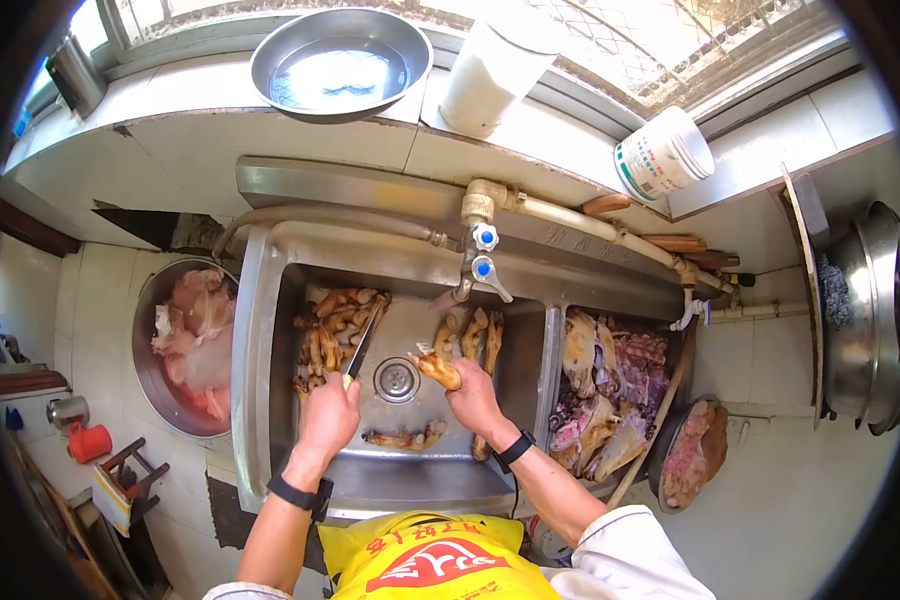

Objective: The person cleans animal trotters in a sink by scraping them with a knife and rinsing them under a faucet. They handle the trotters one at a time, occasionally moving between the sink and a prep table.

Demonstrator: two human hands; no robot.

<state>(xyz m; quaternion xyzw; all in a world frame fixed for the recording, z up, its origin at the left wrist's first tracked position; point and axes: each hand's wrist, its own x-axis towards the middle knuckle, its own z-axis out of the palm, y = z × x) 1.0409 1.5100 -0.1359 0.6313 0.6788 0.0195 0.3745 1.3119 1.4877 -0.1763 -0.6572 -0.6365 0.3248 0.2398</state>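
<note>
Over the left part of the sink basin [440, 480], my left hand [330, 415] is closed round the handle of a knife [366, 340], its blade pointing up and away from me. My right hand [475, 402] grips a browned trotter [436, 369] to the right of the drain [397, 380]. A pile of similar trotters [322, 335] lies along the basin's left side, beside the knife. Several more trotters [490, 340] lie beyond my right hand, partly hidden by it. One single piece [405, 436] rests on the basin floor between my hands.
Taps [484, 255] stand at the sink's back edge. The right basin holds raw meat pieces [610, 390], with a wooden stick [660, 430] across it. Bowls of raw meat flank the sink: a large one [150, 400] at left, another [660, 480] at right. A water-filled basin [342, 75] sits on the ledge.
</note>
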